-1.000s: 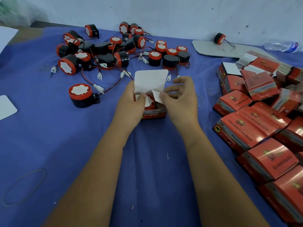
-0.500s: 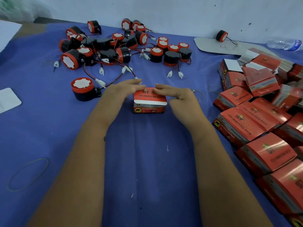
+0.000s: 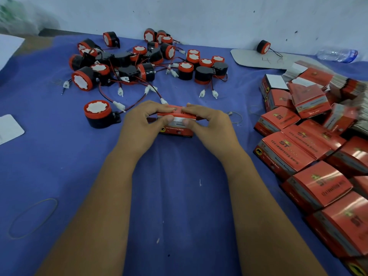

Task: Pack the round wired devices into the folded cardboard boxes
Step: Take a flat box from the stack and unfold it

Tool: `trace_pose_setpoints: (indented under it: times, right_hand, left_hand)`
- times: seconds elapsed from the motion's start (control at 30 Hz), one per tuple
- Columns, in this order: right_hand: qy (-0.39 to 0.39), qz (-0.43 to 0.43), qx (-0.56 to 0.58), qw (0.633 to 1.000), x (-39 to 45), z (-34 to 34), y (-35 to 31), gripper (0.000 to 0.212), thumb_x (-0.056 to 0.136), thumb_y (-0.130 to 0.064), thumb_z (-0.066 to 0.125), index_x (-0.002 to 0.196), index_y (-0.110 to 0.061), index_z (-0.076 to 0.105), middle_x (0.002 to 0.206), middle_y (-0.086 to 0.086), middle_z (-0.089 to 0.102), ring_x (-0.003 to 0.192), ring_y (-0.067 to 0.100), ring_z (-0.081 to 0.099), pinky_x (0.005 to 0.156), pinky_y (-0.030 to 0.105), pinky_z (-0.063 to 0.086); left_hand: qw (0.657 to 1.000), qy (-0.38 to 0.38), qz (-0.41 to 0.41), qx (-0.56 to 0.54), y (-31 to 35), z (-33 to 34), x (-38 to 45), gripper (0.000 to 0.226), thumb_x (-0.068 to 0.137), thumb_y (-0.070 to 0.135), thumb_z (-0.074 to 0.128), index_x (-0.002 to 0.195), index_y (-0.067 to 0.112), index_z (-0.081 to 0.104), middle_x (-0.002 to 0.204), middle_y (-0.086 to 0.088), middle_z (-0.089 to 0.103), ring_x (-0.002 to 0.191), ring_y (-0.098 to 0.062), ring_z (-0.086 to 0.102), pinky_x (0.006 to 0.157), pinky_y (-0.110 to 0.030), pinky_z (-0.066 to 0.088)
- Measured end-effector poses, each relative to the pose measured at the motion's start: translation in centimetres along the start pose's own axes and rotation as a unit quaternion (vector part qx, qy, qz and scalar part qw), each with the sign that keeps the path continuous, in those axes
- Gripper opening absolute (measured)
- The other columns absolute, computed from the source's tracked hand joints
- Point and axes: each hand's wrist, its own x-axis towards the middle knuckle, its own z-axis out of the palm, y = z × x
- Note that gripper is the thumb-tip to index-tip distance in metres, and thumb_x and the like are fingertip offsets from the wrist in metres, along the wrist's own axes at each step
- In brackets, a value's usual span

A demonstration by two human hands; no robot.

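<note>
A small red cardboard box (image 3: 176, 127) is held at the middle of the blue cloth (image 3: 175, 196), its lower edge resting on or just above the fabric; which of the two cannot be told. It is gripped from both ends: the left hand (image 3: 142, 124) is curled round its left side with the thumb laid across the near face, and the right hand (image 3: 211, 125) is curled round its right side with the thumb pressed on the white strip along the top edge. The fingers of both hands are folded over the top of the box, and the lid appears closed beneath them. Just to the left of the box a single round wired device (image 3: 98, 114) stands upright, black-bodied with an orange rim and white face, its red and black lead ending in a white plug. Farther back, a loose heap of round devices (image 3: 143, 62) is spread across the cloth with wires tangled among them. To the right, a pile of red boxes (image 3: 310, 152) is stacked against the table's edge. A rubber band (image 3: 32, 218) lies on the cloth at the lower left, and a clear plastic bottle (image 3: 337, 55) lies by the wall at the upper right.
</note>
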Motion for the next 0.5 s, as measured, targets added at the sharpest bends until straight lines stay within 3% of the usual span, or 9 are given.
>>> trace_pose_setpoints:
  times: [0.07, 0.2, 0.27, 0.37, 0.43, 0.5]
  right_hand:
    - [0.01, -0.007, -0.009, 1.0, 0.0, -0.01, -0.25, 0.028, 0.09, -0.024, 0.068, 0.118, -0.028, 0.07, 0.127, -0.011, 0.064, 0.114, 0.0, 0.057, 0.101, 0.026, 0.046]
    - [0.016, -0.012, -0.012, 1.0, 0.02, 0.04, -0.36, 0.026, 0.091, -0.026, 0.068, 0.117, -0.028, 0.07, 0.124, -0.011, 0.064, 0.11, 0.001, 0.056, 0.1, 0.024, 0.046]
    - [0.046, -0.03, -0.041, 0.998, 0.03, 0.32, -0.22, 0.026, 0.089, -0.023, 0.07, 0.114, -0.026, 0.072, 0.119, -0.009, 0.061, 0.112, 0.005, 0.051, 0.099, 0.017, 0.041]
    - [0.125, -0.084, -0.1, 0.984, 0.19, 0.67, -0.26, 0.02, 0.082, -0.013, 0.076, 0.102, -0.016, 0.076, 0.098, -0.007, 0.052, 0.098, 0.01, 0.044, 0.085, 0.006, 0.035]
    - [0.149, -0.115, -0.122, 0.975, 0.23, 0.77, -0.41, 0.014, 0.079, -0.007, 0.076, 0.093, -0.009, 0.077, 0.087, -0.002, 0.053, 0.09, 0.016, 0.048, 0.079, 0.01, 0.038]
    - [0.151, -0.147, -0.154, 0.965, -0.01, 0.79, -0.45, 0.009, 0.08, -0.007, 0.074, 0.089, -0.006, 0.076, 0.082, 0.004, 0.057, 0.085, 0.021, 0.052, 0.076, 0.025, 0.044]
  left_hand:
    - [1.0, 0.005, -0.001, -0.018, 0.31, -0.06, 0.02, 0.02, 0.09, 0.02, 0.069, 0.102, 0.037, 0.069, 0.104, 0.015, 0.067, 0.102, 0.006, 0.061, 0.088, -0.01, 0.046]
    - [0.999, 0.001, -0.016, -0.042, 0.65, -0.35, 0.11, 0.023, 0.09, 0.016, 0.069, 0.101, 0.037, 0.068, 0.105, 0.016, 0.066, 0.101, 0.006, 0.061, 0.089, -0.011, 0.047]
    - [0.998, -0.027, -0.025, -0.048, 0.57, -0.73, 0.08, 0.028, 0.091, 0.011, 0.067, 0.111, 0.03, 0.068, 0.116, 0.01, 0.067, 0.113, 0.002, 0.059, 0.096, -0.015, 0.046]
    - [0.998, -0.054, -0.032, -0.031, 0.53, -0.8, 0.0, 0.037, 0.093, 0.005, 0.063, 0.121, 0.03, 0.063, 0.13, 0.01, 0.061, 0.126, 0.0, 0.051, 0.104, -0.011, 0.039]
    - [0.998, -0.054, -0.036, -0.016, 0.5, -0.54, -0.13, 0.036, 0.094, 0.005, 0.062, 0.122, 0.027, 0.063, 0.135, 0.009, 0.058, 0.13, -0.005, 0.049, 0.106, -0.015, 0.039]
    - [0.998, -0.042, -0.023, 0.045, 0.42, -0.37, -0.23, 0.032, 0.092, 0.009, 0.066, 0.121, 0.022, 0.068, 0.138, 0.005, 0.058, 0.131, -0.013, 0.049, 0.109, -0.026, 0.037]
